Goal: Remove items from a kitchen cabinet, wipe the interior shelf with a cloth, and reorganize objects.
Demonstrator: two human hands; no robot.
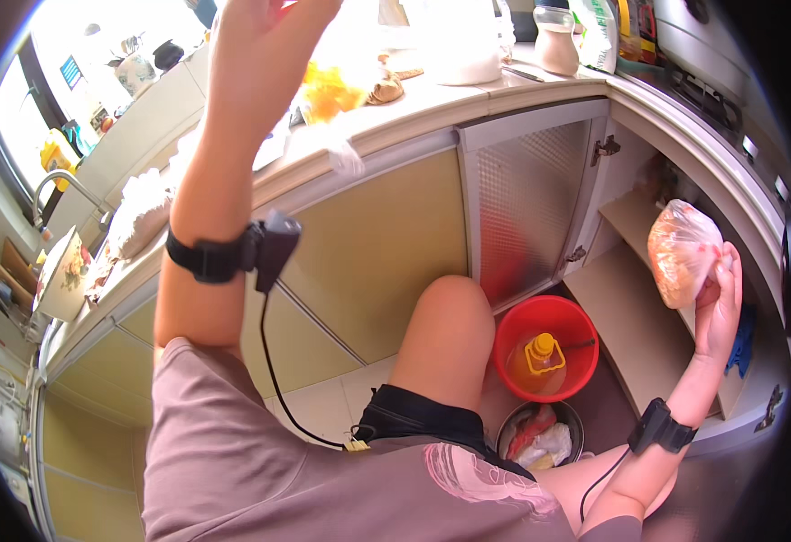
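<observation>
My right hand (717, 305) grips a clear plastic bag (683, 254) by its gathered end. The bag is bulging, with orange and pale contents, and is held up in front of the open lower cabinet's shelf (629, 305). My left hand (270, 24) is raised over the countertop (436, 101) at the top edge of the view. Its fingers are mostly cut off, and a bit of red shows beside them. Close to that wrist, a blurred yellow-orange thing in plastic (331, 91) lies at the counter, with a loose plastic end over the edge.
On the floor a red bucket (506, 369) holds an oil bottle (543, 359) with a yellow cap. A metal basin (580, 433) with red and white bags stands beside it, near my knees. The glass-paned cabinet door (531, 196) stands open. A jar (557, 47) sits on the counter.
</observation>
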